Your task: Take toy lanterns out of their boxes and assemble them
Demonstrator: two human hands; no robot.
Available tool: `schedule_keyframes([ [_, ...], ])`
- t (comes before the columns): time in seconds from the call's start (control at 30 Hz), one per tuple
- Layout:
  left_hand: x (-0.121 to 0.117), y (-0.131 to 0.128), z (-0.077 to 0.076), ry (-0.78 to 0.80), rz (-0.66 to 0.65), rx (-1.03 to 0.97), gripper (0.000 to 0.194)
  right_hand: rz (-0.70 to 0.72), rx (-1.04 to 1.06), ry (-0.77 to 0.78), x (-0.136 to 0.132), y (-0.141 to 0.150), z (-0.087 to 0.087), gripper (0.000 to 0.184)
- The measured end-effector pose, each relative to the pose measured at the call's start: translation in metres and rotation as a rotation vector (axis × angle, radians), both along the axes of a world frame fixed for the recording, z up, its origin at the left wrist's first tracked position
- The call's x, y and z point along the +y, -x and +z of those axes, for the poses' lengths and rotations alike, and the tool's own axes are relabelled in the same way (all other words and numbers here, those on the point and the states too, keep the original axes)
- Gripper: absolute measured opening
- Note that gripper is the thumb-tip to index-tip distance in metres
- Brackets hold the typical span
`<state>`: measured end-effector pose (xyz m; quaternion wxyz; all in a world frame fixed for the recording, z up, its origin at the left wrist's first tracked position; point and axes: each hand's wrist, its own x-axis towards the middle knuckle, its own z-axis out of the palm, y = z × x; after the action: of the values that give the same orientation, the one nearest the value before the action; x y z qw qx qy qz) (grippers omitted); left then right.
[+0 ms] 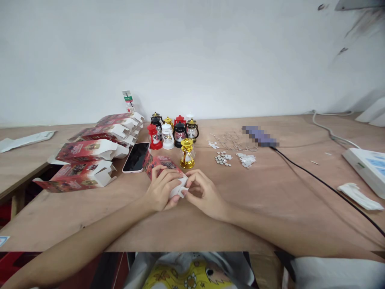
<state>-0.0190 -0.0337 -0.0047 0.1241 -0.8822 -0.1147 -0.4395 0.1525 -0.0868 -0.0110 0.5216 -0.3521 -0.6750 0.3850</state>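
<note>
My left hand (pixel 161 188) is wrapped around a small red printed box (pixel 159 163) lying on the wooden table (pixel 246 208). My right hand (pixel 202 192) pinches the box's white end flap at its near end. A gold toy lantern (pixel 187 153) stands just behind my hands. Several more toy lanterns (pixel 174 130), red, white, black and gold, stand in a cluster farther back.
A phone (pixel 136 157) lies screen up left of the box. Several open red boxes (pixel 90 160) lie in a row at the left. Small coin cells (pixel 223 157) and white tabs (pixel 246 159) are scattered at centre right. A black cable (pixel 325 184) crosses the right side, near a white box (pixel 365 164).
</note>
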Motion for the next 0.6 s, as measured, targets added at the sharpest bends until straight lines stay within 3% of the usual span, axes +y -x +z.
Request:
schedule_keyframes([
  [0.1, -0.001, -0.001, -0.001, -0.011, -0.005, -0.007, 0.022, -0.005, 0.047, 0.014, 0.000, 0.001, -0.002, 0.019],
  [0.27, -0.008, -0.003, 0.002, -0.010, -0.023, 0.007, 0.024, 0.037, 0.104, 0.103, 0.002, -0.001, -0.005, 0.043],
  [0.4, -0.014, -0.001, 0.002, -0.105, -0.056, 0.011, 0.027, 0.224, 0.083, 0.087, 0.005, -0.004, -0.005, 0.061],
  [0.5, -0.018, 0.002, -0.003, -0.254, -0.055, -0.017, 0.026, 0.269, 0.084, -0.046, 0.002, -0.005, -0.004, 0.057],
  [0.6, -0.019, 0.001, -0.001, -0.299, 0.018, -0.197, 0.028, 0.101, -0.006, -0.290, -0.003, -0.007, -0.001, 0.045],
])
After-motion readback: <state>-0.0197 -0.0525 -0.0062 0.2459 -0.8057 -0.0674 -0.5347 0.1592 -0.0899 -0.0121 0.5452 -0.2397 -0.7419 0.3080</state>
